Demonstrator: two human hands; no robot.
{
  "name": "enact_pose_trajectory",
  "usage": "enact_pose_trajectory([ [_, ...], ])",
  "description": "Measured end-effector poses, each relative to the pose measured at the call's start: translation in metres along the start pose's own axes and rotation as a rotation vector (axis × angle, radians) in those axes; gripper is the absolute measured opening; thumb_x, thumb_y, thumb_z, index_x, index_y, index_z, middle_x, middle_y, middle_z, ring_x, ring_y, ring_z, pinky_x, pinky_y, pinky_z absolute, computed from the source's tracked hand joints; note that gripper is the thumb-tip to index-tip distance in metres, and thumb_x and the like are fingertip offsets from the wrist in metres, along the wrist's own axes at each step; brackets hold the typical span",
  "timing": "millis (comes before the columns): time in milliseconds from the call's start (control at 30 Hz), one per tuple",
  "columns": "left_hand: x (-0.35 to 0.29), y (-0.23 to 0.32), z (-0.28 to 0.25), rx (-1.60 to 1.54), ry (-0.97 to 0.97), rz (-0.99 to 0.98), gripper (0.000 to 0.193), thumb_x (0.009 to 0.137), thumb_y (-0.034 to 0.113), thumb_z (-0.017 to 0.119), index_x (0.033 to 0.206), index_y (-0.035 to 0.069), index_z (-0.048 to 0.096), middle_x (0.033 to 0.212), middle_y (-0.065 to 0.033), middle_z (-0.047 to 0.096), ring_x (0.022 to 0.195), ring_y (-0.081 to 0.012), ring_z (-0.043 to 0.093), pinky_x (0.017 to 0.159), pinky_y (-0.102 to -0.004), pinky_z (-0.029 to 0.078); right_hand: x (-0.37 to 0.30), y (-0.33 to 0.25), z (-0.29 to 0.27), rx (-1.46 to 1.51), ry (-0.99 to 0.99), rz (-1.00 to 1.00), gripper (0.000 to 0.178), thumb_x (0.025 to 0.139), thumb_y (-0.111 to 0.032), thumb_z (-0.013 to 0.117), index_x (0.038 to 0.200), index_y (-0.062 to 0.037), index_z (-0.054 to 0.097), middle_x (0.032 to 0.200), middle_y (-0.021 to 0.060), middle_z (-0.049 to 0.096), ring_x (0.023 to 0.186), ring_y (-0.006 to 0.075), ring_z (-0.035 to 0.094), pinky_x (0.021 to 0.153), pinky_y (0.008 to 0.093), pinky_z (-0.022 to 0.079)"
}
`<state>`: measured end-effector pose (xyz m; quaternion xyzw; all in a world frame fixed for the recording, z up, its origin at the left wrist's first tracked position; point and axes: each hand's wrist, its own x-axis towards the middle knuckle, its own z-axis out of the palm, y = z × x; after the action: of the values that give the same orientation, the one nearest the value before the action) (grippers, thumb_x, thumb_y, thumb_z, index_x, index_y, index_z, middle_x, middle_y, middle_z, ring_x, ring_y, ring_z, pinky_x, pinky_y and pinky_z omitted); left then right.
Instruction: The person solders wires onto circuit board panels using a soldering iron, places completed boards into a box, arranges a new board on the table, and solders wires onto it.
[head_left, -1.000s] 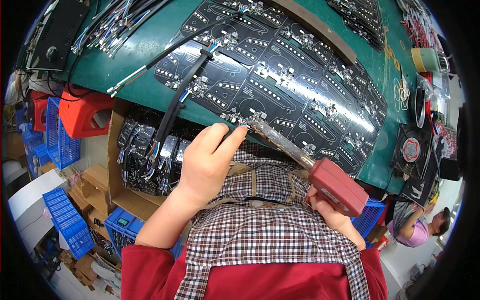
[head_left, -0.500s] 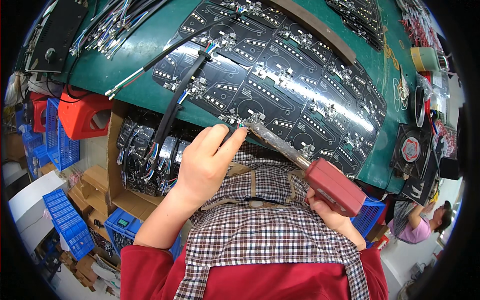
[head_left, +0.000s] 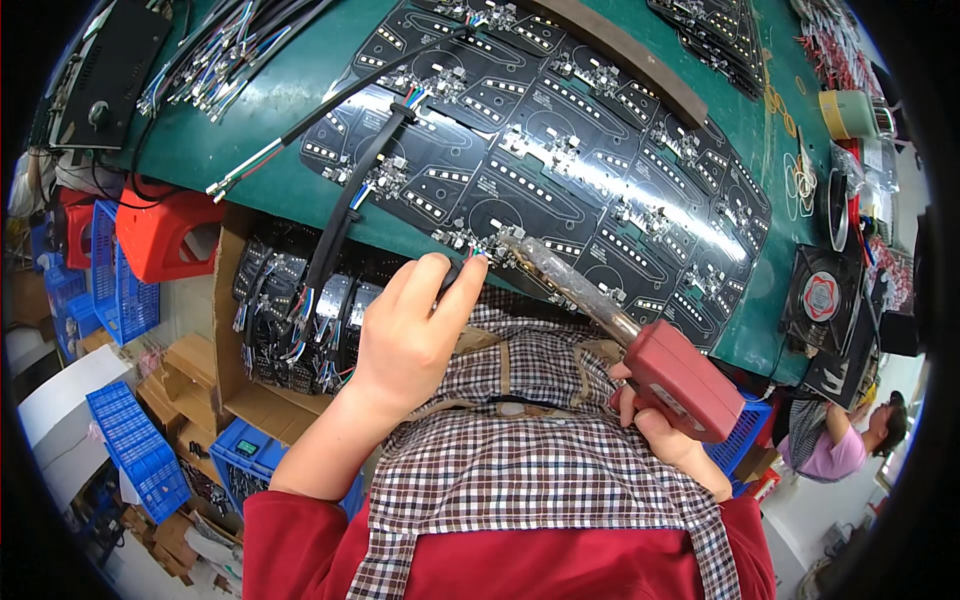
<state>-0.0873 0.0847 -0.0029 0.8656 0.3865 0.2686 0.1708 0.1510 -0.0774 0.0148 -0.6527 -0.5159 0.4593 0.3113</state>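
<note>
My left hand (head_left: 408,325) is closed, pinching a black cable (head_left: 452,274) whose thin coloured wire ends (head_left: 480,252) meet the near edge of a black circuit board panel (head_left: 535,205). In my right hand (head_left: 655,425) is a soldering iron (head_left: 685,380) with a boxy red handle and a long metal shaft. Its tip points up and left, over the small parts just right of the wire ends; whether it touches them I cannot tell. Two other black cables (head_left: 370,150) run from the panel's left side, their coloured wires at its component clusters.
Loose cables (head_left: 225,60) and a black box with a knob (head_left: 105,85) occupy the far left. A dark bar (head_left: 640,60) lies across the panel's far edge. A cardboard box (head_left: 232,350) of wired boards stands below left. At right are a fan (head_left: 822,300) and another person (head_left: 840,445).
The soldering iron has shifted slightly right, its tip moving a little away from the wire ends. My left hand keeps its pinch, a touch lower.
</note>
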Motion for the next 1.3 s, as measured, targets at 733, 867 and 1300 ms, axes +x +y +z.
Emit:
enact_pose_trajectory([
  [733, 0.005, 0.014, 0.018, -0.263, 0.127, -0.399, 0.015, 0.072, -0.004, 0.065, 0.084, 0.002, 0.057, 0.098, -0.0087, 0.048, 0.067, -0.0138, 0.053, 0.048, -0.0241, 0.045, -0.004, -0.001, 0.0, 0.08, 0.024, 0.059, 0.047, 0.082, -0.039, 0.065, 0.11, -0.001, 0.06, 0.106, 0.0166, 0.062, 0.095, 0.0295, 0.062, 0.085, 0.0373, 0.048],
  [867, 0.001, 0.017, 0.032, -0.112, 0.223, -0.337, 0.016, 0.071, -0.004, 0.065, 0.083, 0.002, 0.056, 0.097, -0.0087, 0.048, 0.067, -0.0149, 0.054, 0.046, -0.0235, 0.046, -0.004, 0.001, 0.002, 0.058, 0.039, 0.062, 0.048, 0.079, -0.036, 0.067, 0.109, 0.0002, 0.061, 0.109, 0.0173, 0.061, 0.095, 0.0319, 0.062, 0.083, 0.0369, 0.049],
  [1300, 0.01, 0.02, 0.025, -0.2, 0.208, -0.424, 0.015, 0.068, -0.006, 0.063, 0.075, 0.002, 0.053, 0.088, -0.0071, 0.048, 0.055, -0.0109, 0.044, 0.045, -0.0241, 0.037, 0.008, 0.001, 0.003, -0.17, -0.006, -0.072, 0.043, 0.073, -0.027, 0.071, 0.107, -0.002, 0.063, 0.117, 0.0201, 0.058, 0.099, 0.0324, 0.062, 0.08, 0.0368, 0.052],
])
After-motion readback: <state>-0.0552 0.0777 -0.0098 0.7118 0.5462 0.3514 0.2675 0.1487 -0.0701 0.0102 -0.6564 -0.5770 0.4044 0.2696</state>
